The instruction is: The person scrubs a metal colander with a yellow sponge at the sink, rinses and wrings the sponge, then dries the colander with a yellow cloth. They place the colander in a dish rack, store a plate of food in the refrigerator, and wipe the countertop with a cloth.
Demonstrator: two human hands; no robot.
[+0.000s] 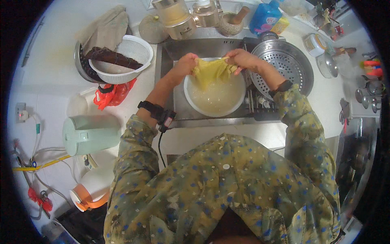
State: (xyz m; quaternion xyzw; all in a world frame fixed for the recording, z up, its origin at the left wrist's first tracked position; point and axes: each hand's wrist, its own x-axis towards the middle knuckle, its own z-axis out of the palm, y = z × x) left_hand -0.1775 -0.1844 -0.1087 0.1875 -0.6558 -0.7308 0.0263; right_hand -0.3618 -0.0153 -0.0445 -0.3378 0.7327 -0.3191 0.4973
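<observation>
So both hands are busy with a yellow cloth (pixel 212 73) at the sink (pixel 178 106) right now: it's stretched between them over the far half of a white basin (pixel 215 114) full of cloudy, pale yellowish water (pixel 217 101). The left hand (pixel 187 65) is pinching the cloth's upper left corner, and the right hand (pixel 242 60) has the upper right corner bunched in its fingers, so the 2 hands are apart with the fabric hanging in between. The lower edge blends in with the water, so I can't tell how far it dips in. The basin sits inside the sink, and a black strap with a small device (pixel 166 118) is on the left forearm. Just right of the basin there's a big steel pan with a perforated insert (pixel 284 61). Over on the left you've got a white colander (pixel 140 48) with a dark brown strip (pixel 109 56) lying across it, plus a crumpled red bag (pixel 116 93) on the near side of that. Nearer still on the left is a pale green container (pixel 91 133). On the far side, behind the sink, there's a mortar (pixel 230 27) and a blue bottle (pixel 265 17).
</observation>
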